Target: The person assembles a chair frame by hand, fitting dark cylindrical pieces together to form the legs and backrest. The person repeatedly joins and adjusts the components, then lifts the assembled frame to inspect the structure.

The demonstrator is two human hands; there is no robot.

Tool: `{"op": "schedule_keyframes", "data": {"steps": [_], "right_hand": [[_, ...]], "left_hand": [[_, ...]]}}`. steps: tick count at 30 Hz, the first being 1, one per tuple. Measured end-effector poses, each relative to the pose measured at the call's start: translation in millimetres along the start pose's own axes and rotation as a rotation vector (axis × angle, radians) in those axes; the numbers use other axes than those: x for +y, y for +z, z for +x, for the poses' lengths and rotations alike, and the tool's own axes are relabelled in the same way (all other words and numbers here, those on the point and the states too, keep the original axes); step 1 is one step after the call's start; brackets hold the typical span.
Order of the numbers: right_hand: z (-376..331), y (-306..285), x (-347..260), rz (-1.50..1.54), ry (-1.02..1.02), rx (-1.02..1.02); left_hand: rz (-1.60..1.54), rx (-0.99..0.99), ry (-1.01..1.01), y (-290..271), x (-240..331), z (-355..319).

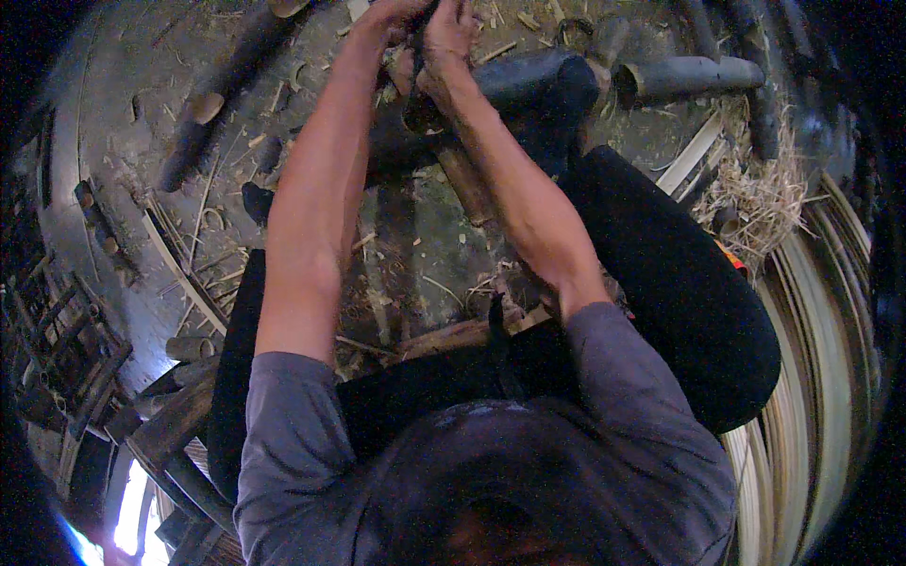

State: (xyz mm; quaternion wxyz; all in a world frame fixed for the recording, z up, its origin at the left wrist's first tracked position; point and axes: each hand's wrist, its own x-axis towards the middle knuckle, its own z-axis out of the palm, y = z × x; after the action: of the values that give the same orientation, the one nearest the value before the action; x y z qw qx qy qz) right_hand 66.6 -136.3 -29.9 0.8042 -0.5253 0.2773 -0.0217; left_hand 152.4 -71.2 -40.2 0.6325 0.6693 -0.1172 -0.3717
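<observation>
Both my arms reach forward, and the hands meet at the top edge of the view. My left hand (387,17) and my right hand (447,40) are closed side by side around the upper end of a brown bamboo piece (464,181). It slants down toward my lap between my knees. A dark part (420,108) just below my right hand may be a tool or the bamboo itself; I cannot tell which. My black-clad right leg (679,283) lies to the right, with a dark boot (538,87) ahead of it.
Cut bamboo tubes (689,75) and a long dark pole (215,99) lie on the shaving-strewn floor. A straw pile (760,193) and a stack of pale bamboo strips (816,340) are at the right. A wooden seat frame (170,429) shows at the lower left.
</observation>
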Motion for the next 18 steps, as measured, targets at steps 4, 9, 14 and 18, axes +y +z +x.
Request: {"op": "schedule_keyframes", "data": {"steps": [4, 9, 14, 18], "right_hand": [[7, 15, 0, -0.202, 0.182, -0.133], [-30, 37, 5, -0.498, 0.375, -0.580], [-57, 51, -20, -0.720, 0.041, -0.899], [-77, 49, -92, -0.612, -0.151, -0.760]], "left_hand": [[-0.221, 0.382, -0.119, -7, -19, -20], [-0.403, 1.009, 0.087, -7, -41, -95], [-0.579, 1.257, 0.246, 32, -5, -175], [-0.250, 1.013, 0.339, 21, -8, -196]]}}
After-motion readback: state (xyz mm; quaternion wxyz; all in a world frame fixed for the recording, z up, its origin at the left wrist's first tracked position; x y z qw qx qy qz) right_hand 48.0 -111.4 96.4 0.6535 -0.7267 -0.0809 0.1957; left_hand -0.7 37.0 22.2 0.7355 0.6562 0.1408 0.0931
